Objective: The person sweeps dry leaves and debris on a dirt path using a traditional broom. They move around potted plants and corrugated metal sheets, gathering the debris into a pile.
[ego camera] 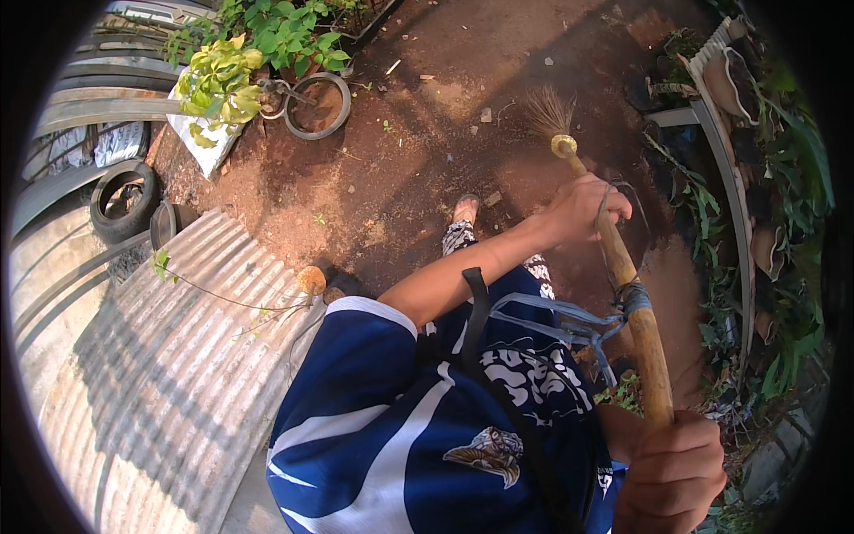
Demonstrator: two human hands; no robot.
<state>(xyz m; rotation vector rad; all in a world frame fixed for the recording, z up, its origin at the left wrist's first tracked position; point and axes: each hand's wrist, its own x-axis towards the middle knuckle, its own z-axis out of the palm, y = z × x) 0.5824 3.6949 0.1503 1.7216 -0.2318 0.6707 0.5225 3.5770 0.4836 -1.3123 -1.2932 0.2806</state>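
A stick broom with a long wooden handle point(650, 354) slants across the right of the view. Its thin, splayed bristles point(550, 110) point away from me, over the dirt, and a yellow collar point(564, 145) binds them. My left hand point(587, 207) is closed round the handle a little below the collar. Nearer my body, my right hand point(674, 474) grips the top end of the handle. Between the hands, blue-grey plastic strips point(560, 310) are tied round the wood, and a loop of thin cord hangs by my left hand. Whether the bristles touch the ground, I cannot tell.
Reddish dirt ground point(413, 173) carries small debris. Left are corrugated sheets point(193, 360), a tyre point(123, 200), a round-rimmed pot point(317, 107), a white sack point(203, 143) and leafy plants point(287, 33). Along the right runs a metal-edged rack point(730, 193) with pots and plants. My sandalled foot point(466, 209) is ahead.
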